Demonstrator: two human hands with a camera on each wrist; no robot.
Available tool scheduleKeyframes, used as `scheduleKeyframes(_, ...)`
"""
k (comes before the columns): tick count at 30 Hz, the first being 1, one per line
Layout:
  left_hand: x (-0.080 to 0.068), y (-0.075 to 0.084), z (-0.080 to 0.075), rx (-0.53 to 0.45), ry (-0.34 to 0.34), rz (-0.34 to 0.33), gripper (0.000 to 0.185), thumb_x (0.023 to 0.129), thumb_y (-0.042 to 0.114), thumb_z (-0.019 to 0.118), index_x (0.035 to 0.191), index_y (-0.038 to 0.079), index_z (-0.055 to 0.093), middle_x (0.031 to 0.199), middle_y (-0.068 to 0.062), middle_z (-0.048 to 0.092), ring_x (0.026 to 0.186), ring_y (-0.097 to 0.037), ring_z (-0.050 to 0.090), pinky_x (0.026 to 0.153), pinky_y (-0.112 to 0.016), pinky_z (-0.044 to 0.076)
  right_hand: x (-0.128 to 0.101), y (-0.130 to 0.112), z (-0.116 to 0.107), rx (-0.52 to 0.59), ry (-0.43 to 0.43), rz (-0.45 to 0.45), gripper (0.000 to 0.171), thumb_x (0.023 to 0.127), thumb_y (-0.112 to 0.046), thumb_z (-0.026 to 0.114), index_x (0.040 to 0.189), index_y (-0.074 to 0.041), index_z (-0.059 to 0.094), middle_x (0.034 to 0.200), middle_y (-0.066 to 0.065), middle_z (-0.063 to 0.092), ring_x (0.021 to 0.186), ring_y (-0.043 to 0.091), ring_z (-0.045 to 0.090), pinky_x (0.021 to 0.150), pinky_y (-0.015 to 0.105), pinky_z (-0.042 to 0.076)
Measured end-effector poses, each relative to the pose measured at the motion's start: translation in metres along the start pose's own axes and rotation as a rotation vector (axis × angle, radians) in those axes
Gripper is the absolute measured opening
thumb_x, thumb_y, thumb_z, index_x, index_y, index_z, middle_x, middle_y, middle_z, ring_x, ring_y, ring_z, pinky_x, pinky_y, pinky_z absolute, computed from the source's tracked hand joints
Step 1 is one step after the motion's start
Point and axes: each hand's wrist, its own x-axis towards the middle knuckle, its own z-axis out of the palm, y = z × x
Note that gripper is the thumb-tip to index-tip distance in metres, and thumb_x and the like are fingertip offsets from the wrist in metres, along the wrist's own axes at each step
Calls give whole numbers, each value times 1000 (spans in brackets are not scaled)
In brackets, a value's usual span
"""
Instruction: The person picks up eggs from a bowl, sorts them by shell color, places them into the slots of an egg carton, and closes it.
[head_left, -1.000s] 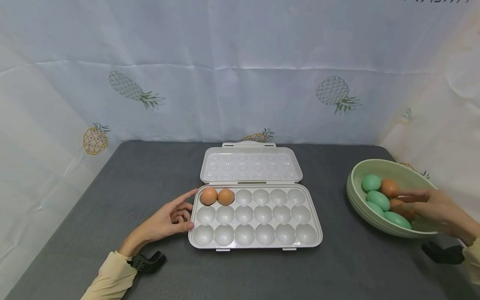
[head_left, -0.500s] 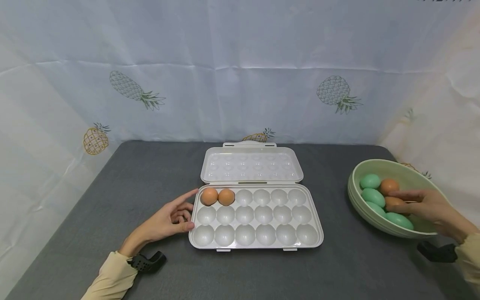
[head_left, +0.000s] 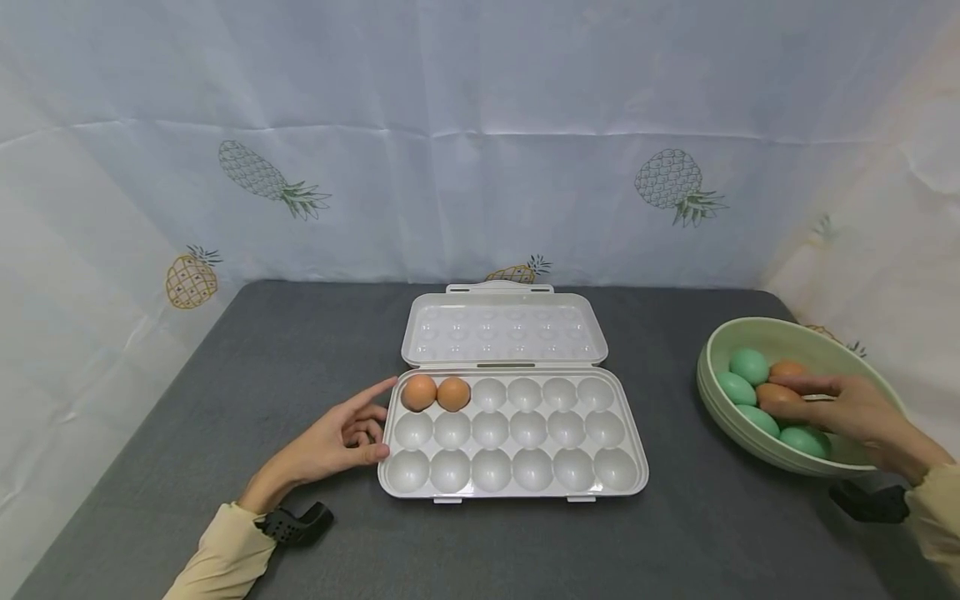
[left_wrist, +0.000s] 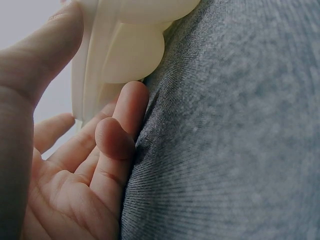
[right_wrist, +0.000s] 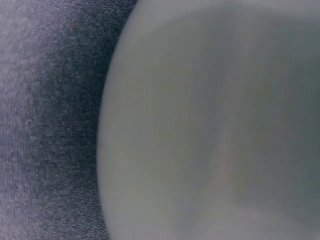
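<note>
At the 9 o'clock side of a white plastic egg carton [head_left: 528, 429], the left hand [head_left: 339, 433] rests on the dark grey cloth-covered tabletop [head_left: 315, 342], thumb and index finger spread with tips against the carton's edge, its other fingers loosely bent. The carton lies open, its hinged lid [head_left: 504, 329] towards 12 o'clock; two smooth brown eggs [head_left: 419, 392] sit in adjoining cups at 10 o'clock. Well apart, at 3 o'clock, a round pale green bowl [head_left: 847, 360] holds four mint-green eggs [head_left: 737, 388], ranged anticlockwise from 10 to 5 o'clock around a gripped brown egg [head_left: 776, 398]. Another brown egg [head_left: 787, 369] lies at its 12 o'clock. The right hand [head_left: 855, 417], entering from 4 o'clock, pinches the gripped one between thumb and fingers.
</note>
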Motion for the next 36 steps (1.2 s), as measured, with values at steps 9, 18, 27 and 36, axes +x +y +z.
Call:
scheduleKeyframes(9, -1, -1, 0, -12, -5, 6, 87, 95, 5, 72, 163, 1, 18, 121, -25, 64, 87, -3, 65, 70, -21, 53, 0, 2, 3, 133, 65, -78, 41, 101, -26, 67, 141, -35, 60, 103, -47, 53, 92, -26, 49, 73, 13, 48)
scheduleKeyframes(18, 0, -2, 0, -9, -5, 10, 86, 94, 5, 72, 163, 2, 19, 121, -25, 64, 88, -4, 65, 70, -21, 53, -1, -14, 4, 189, 125, -43, 56, 102, -34, 65, 154, -26, 47, 108, -50, 53, 97, -26, 48, 77, 9, 44)
scheduleKeyframes(27, 0, -2, 0, -1, -3, 10, 86, 95, 6, 72, 163, 3, 19, 120, -24, 65, 87, -4, 66, 70, -22, 54, 2, -53, 5, 227, 178, -44, 65, 101, -39, 65, 159, -30, 37, 135, -38, 41, 153, -1, 24, 88, 4, 39)
scheduleKeyframes(36, 0, -1, 0, -24, -11, 15, 87, 95, 6, 72, 163, 2, 18, 120, -24, 64, 87, -4, 65, 70, -21, 53, 4, -90, 10, 394, 102, -96, 61, 99, -26, 69, 155, -28, 45, 125, -35, 59, 117, -15, 48, 88, 10, 48)
